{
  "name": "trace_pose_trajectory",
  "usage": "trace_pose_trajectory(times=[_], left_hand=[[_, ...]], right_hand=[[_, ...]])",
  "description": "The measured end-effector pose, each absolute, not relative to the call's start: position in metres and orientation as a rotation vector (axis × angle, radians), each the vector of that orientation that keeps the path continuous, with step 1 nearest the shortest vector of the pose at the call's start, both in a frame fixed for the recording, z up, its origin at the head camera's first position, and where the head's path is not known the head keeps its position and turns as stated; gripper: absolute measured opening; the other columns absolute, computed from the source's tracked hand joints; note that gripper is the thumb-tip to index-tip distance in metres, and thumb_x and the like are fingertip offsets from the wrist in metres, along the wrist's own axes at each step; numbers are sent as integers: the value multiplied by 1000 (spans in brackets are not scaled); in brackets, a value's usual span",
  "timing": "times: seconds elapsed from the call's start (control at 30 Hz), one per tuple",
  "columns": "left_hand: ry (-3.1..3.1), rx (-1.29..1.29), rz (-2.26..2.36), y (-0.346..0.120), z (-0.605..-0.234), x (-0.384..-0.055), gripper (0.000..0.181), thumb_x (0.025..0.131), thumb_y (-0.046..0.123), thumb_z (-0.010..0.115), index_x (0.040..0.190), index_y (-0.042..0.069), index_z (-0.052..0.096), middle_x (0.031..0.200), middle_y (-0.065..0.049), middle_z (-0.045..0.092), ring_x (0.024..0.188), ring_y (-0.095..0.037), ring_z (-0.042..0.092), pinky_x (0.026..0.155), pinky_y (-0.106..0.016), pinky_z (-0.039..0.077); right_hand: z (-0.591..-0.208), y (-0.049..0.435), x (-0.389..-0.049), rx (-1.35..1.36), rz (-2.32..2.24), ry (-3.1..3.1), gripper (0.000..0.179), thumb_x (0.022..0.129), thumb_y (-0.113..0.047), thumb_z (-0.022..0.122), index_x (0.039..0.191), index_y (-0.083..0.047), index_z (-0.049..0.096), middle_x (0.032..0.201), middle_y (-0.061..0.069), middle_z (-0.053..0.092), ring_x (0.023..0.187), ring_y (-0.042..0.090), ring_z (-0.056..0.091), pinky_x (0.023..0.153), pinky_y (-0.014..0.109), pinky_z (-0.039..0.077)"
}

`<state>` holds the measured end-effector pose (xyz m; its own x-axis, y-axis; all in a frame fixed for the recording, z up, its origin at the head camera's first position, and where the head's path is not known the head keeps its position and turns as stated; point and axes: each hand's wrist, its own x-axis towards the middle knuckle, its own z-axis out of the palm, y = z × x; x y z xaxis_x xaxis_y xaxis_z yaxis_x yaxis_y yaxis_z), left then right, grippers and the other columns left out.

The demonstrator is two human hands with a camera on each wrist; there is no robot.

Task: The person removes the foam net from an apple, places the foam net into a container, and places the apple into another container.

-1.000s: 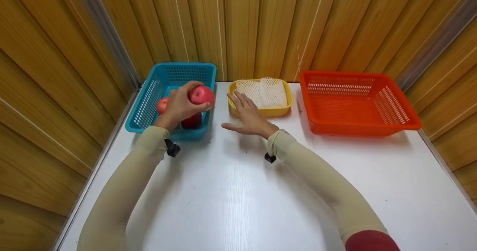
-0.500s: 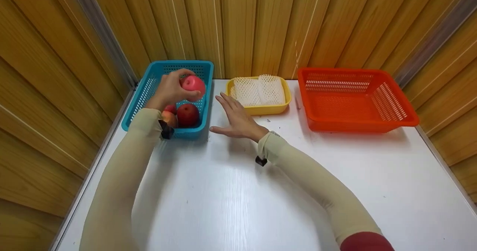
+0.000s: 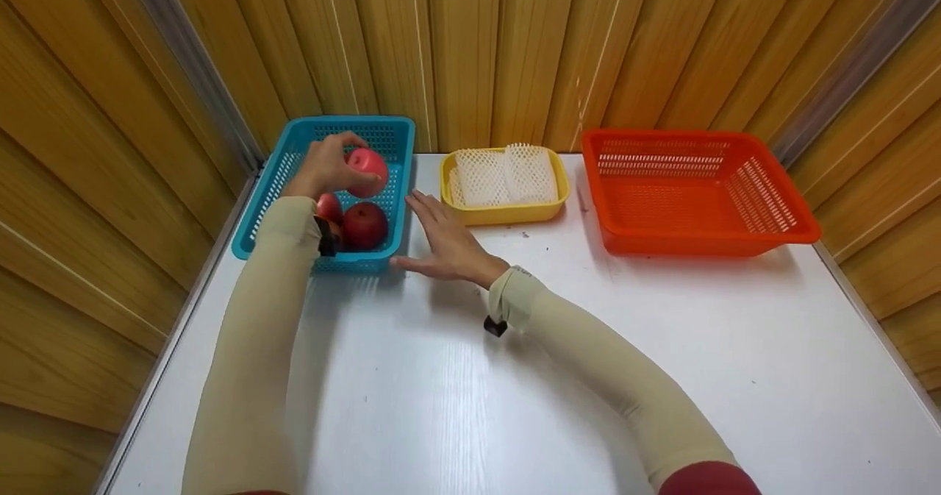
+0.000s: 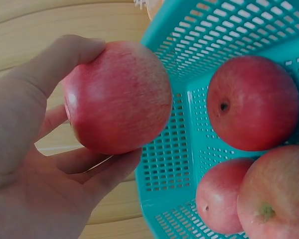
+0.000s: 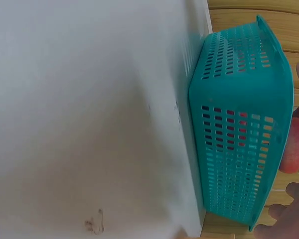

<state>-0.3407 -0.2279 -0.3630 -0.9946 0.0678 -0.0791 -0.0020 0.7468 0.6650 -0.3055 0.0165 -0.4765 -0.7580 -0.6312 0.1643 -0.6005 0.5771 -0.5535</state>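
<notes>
My left hand grips a red apple over the teal basket, thumb and fingers around its sides. In the left wrist view this apple is up near the basket's rim, apart from the other fruit. Inside the basket lie a dark red apple, a smaller pinkish apple and a paler apple. My right hand holds nothing; its fingers are extended and the thumb is spread, close beside the basket's right wall.
A yellow tray with white foam net sleeves stands at the back middle. To the right is an orange-red basket with no contents visible. Wood-patterned walls enclose the white table at the back and sides.
My left hand has moved left with the apple, deeper over the teal basket, uncovering the dark red apple. My right hand has shifted left from the yellow tray to the teal basket's side.
</notes>
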Motion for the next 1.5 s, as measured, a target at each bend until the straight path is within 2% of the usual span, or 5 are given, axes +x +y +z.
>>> trace_pose_trajectory(times=[0.4, 0.63, 0.9, 1.2, 1.5], left_hand=[[2843, 6, 989, -237, -367, -357, 72, 88, 27, 83, 148, 9, 46, 146, -23, 48, 131, -42, 46, 103, -57, 49], [2808, -5, 978, -234, -378, -366, 74, 88, 28, 83, 149, 10, 45, 148, -24, 46, 133, -44, 43, 104, -60, 48], [2778, -19, 943, -236, -388, -376, 76, 88, 25, 82, 150, 7, 43, 148, -27, 44, 132, -47, 42, 104, -64, 46], [2730, -29, 874, -234, -394, -388, 79, 87, 26, 83, 151, 5, 41, 147, -30, 43, 132, -50, 41, 103, -67, 44], [2699, -67, 813, -224, -402, -400, 83, 84, 26, 85, 151, 5, 40, 148, -30, 41, 133, -50, 40, 102, -68, 45]], right_hand=[[-477, 4, -302, -1038, -962, 2748, 107, 86, -74, 61, 166, -23, 10, 173, -3, 8, 158, 24, 8, 127, 46, 12], [-480, 1, -300, -963, -963, 2751, 106, 87, -75, 60, 166, -27, 8, 172, -11, 6, 158, 23, 7, 127, 46, 12], [-483, -5, -298, -969, -967, 2723, 99, 90, -71, 61, 166, -24, 18, 172, -10, 12, 157, 30, 15, 126, 48, 16], [-479, -4, -299, -967, -935, 2719, 98, 89, -72, 61, 165, -24, 21, 171, -9, 13, 156, 29, 19, 126, 46, 18], [-478, -4, -299, -954, -908, 2736, 98, 89, -74, 60, 165, -24, 23, 171, -11, 13, 156, 21, 20, 126, 43, 16]])
